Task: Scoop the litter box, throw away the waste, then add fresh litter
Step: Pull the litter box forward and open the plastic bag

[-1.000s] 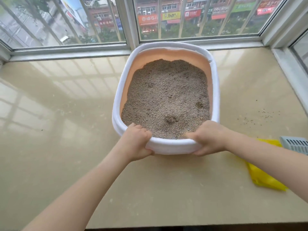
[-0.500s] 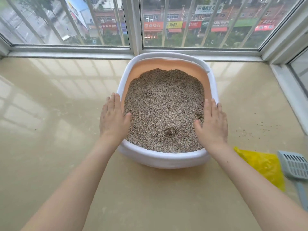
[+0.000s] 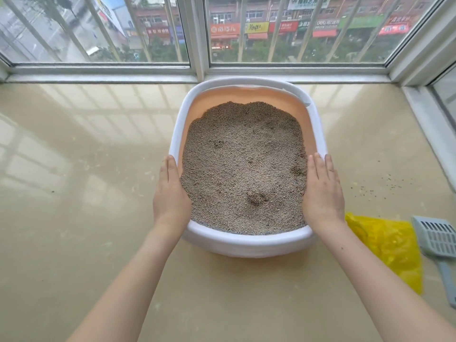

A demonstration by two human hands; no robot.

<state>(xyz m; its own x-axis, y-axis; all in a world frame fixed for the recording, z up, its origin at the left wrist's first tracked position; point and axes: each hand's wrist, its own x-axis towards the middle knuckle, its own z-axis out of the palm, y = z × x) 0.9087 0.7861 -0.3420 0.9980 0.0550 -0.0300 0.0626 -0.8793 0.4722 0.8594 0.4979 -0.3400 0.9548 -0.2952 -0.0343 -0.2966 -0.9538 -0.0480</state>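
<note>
Bare forearms reach forward from the bottom of the view to a litter box (image 3: pixel 246 245) that sits on the glossy beige floor (image 3: pixel 74 218) below a barred window (image 3: pixel 197 33). The left hand (image 3: pixel 170 196) lies flat on the left rim and the right hand (image 3: pixel 323 193) flat on the right rim, fingers straight and together, pointing away from the person. Neither hand curls round anything; both only rest on the white rim.

Just right of the right forearm lies a yellow bag (image 3: pixel 389 248), and touching its far side a grey slotted scoop (image 3: pixel 438 239), its handle running toward the person and its head pointing away. The scoop is on the right hand's side, well apart from the left, so the right hand looks the natural one to fetch it.

Further in, the box's long axis runs away from the person. Its grey-brown litter (image 3: pixel 244 164) shows a clump (image 3: pixel 256 198) near the front middle, a darker patch by the right fingers and another toward the upper left. Scattered grains (image 3: pixel 380 186) dot the floor to the right. Scooping seems not yet begun.
</note>
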